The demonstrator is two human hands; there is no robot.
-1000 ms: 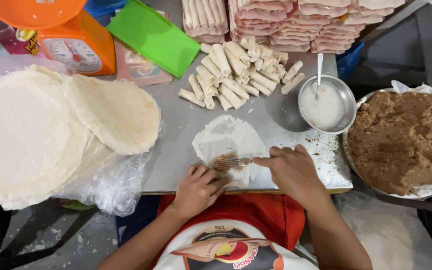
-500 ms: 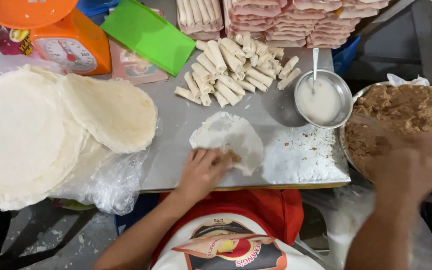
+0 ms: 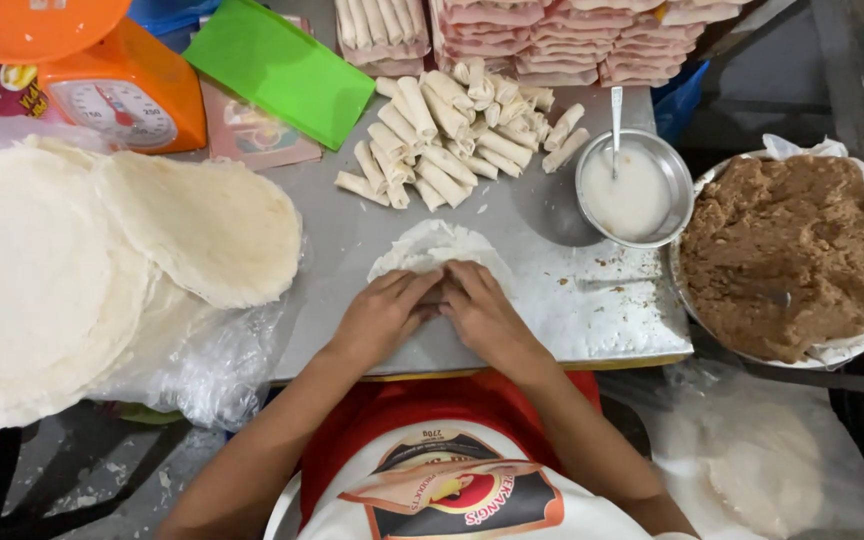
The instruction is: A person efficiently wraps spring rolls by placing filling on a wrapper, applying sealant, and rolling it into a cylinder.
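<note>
Across the grey metal bench (image 3: 352,300), the biggest thing is the stack of large round pale wrappers (image 3: 42,280) at the left, lying on crumpled clear plastic (image 3: 202,370), with a smaller round wrapper (image 3: 207,225) on top toward the middle. At the right edge a wide round tray lined with white paper (image 3: 852,350) holds a mound of brown minced filling (image 3: 787,250). Along the far side lie packed rows of pink-and-white rolls (image 3: 552,35), and at the far left stands an orange kitchen scale with a round dial (image 3: 117,95). Just beside it a flat green plastic sheet (image 3: 282,65) lies tilted. Near the middle sits a loose heap of small pale rolled sticks (image 3: 452,130), and to its right a round steel bowl of white paste (image 3: 634,188) with a spoon (image 3: 615,115) standing in it.

Smaller again, a thin round white wrapper (image 3: 437,245) lies flat near the bench's near edge, in front of the heap. The left hand (image 3: 384,315) and right hand (image 3: 482,312) rest on its near part, side by side and touching, fingers curled down and pressed together over the wrapper's folded edge. What lies under the fingers is hidden.
</note>
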